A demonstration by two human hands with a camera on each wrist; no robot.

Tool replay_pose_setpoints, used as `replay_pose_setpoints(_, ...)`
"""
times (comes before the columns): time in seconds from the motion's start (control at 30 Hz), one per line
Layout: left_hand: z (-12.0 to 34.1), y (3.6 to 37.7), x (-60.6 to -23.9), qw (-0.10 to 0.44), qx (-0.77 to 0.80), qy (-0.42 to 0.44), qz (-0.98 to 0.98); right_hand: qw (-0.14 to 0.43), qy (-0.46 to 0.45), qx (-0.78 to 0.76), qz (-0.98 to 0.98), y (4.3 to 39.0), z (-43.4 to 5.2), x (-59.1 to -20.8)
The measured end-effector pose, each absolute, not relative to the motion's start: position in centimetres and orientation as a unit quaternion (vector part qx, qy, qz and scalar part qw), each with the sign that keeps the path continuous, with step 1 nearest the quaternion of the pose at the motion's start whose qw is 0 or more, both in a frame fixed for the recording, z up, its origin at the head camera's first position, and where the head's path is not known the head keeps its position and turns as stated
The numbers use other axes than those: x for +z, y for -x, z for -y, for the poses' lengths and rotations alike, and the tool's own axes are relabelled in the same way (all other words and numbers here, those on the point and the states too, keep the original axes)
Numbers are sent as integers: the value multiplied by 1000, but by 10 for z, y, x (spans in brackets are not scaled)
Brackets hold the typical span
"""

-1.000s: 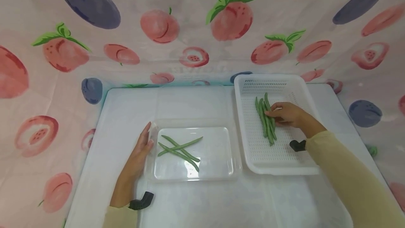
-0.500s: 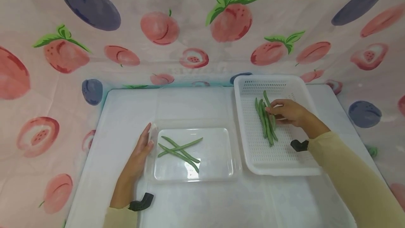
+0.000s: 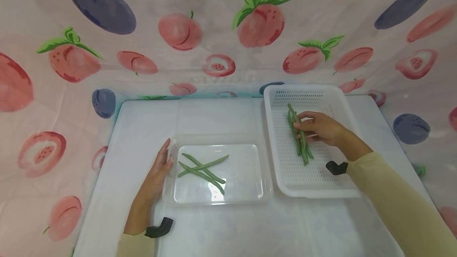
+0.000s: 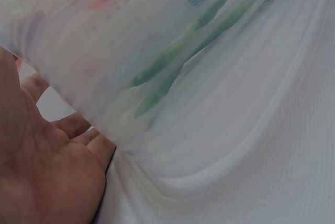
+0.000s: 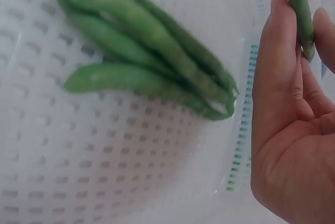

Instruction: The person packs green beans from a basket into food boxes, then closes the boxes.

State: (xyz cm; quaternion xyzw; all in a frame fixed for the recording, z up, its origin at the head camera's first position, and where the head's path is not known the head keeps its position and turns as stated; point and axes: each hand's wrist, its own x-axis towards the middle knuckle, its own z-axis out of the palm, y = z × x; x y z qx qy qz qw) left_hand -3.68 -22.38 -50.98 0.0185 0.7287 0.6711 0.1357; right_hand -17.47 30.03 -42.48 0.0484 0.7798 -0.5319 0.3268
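Observation:
In the head view my right hand [image 3: 323, 130] is over the white perforated basket [image 3: 332, 183] and pinches a green bean [image 5: 299, 4] between thumb and fingertips. Below it, several other green beans [image 5: 146, 41] lie in a loose bundle on the basket floor. My left hand [image 3: 157, 175] rests with straight fingers along the left wall of a clear plastic container [image 3: 244, 173], its thumb by the rim. Inside that container, 3 green beans [image 3: 203, 166] lie crossed toward the left. The left wrist view shows them blurred through the container wall.
Both vessels stand side by side on a white table [image 3: 143, 122], the basket on the right. Behind the container lies a faint transparent rectangle [image 3: 217, 114]. A fruit-printed cloth [image 3: 214, 31] hangs at the back and sides.
My right hand has drawn one green bean away from the bundle and shifted slightly left with it. My left hand and the clear container stay where they were.

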Motion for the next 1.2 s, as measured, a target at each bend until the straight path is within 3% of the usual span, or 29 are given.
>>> replay_pose_setpoints(0.57,225,37,-511,133,673,-24,-728,325,14,-554,-766,159,-258,-395)
replay_pose_setpoints(1.2,225,38,-511,134,676,-28,-724,361,68,-513,-776,154,-199,-380)
